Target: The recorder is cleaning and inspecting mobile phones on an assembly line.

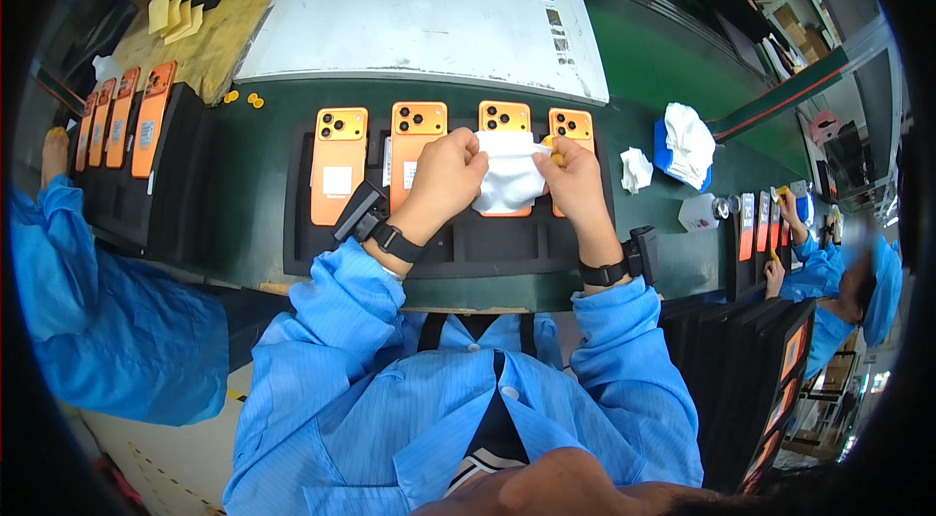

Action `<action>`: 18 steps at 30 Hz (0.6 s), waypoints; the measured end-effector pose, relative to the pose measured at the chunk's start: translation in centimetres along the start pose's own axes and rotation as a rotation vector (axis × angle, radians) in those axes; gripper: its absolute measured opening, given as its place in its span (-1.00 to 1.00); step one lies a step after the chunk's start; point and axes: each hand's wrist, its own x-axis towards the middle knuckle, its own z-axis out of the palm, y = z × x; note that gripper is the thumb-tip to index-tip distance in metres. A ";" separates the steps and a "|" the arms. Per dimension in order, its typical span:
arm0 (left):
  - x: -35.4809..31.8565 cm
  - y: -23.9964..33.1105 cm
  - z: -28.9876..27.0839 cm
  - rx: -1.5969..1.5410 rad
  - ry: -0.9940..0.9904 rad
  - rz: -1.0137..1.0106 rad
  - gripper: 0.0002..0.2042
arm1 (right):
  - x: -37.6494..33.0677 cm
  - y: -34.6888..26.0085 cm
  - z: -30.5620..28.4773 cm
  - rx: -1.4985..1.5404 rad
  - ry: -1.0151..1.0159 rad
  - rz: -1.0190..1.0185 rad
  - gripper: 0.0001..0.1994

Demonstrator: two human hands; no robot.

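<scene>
Between my hands a white wiping cloth point(510, 175) is spread over an orange phone point(505, 116), hiding most of its back below the cameras. My left hand point(444, 179) pinches the cloth's left edge. On the other side my right hand point(577, 186) grips the right edge, with something yellow on a finger, likely a finger cot. Several orange phones lie back up in a row in a black tray point(468, 258). At the left end of that row is a phone point(338, 175) with a white label. My right wrist partly covers the rightmost phone point(572, 123).
Right of the tray are a crumpled white cloth point(637, 171) and a blue box of white cloths point(688, 147). Small yellow pieces point(255, 99) lie at the back left. Black trays point(174, 175) with phones stand left. A co-worker's sleeve point(117, 301) is close on the left; another person point(829, 282) works right.
</scene>
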 end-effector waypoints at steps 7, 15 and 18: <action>0.9 -0.4 0.4 0.264 0.073 0.065 -0.90 | 0.7 -2.4 1.4 -0.502 0.089 -0.003 -0.77; 1.5 -0.3 0.1 0.288 0.034 0.023 -0.92 | 1.2 -1.2 1.8 -0.534 0.173 -0.039 -0.72; 1.4 -0.4 0.0 0.263 0.054 0.011 -0.92 | 1.2 -1.7 1.8 -0.450 0.142 0.001 -0.74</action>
